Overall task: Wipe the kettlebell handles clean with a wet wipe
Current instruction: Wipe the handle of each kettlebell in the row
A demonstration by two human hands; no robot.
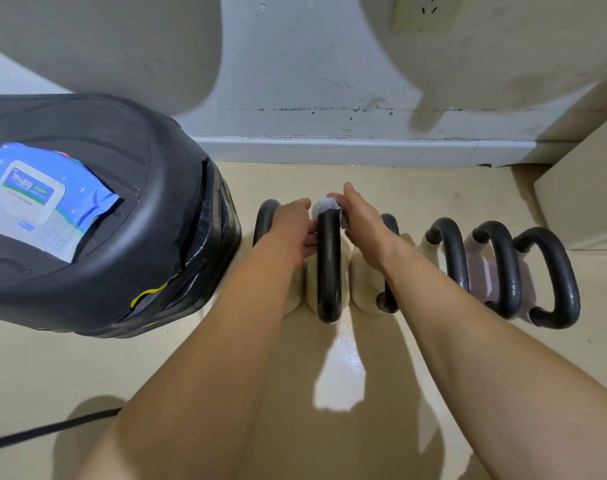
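1. A row of kettlebells stands on the beige floor in the middle of the frame, running off to the right, their black handles arching up toward the camera.
2. The second handle from the left lies between the two hands, and both bare forearms reach in from the bottom edge.
3. The white wet wipe is bunched over the far, upper end of that handle, just above centre frame.
4. The right hand pinches the wipe against the handle, thumb on the near left side and fingers curled over the far right.
5. The left hand lies on the handle's left side with its fingertips touching the bar. They seem to hook behind it, but the bar hides them, so I cannot tell the grip.
6. At the left of the frame sits a bulky black object, and a blue-and-white wipes pack lies on top of it.
7. A black cable crosses the lower left corner.
8. A scuffed white wall and a grey baseboard fill the upper part.
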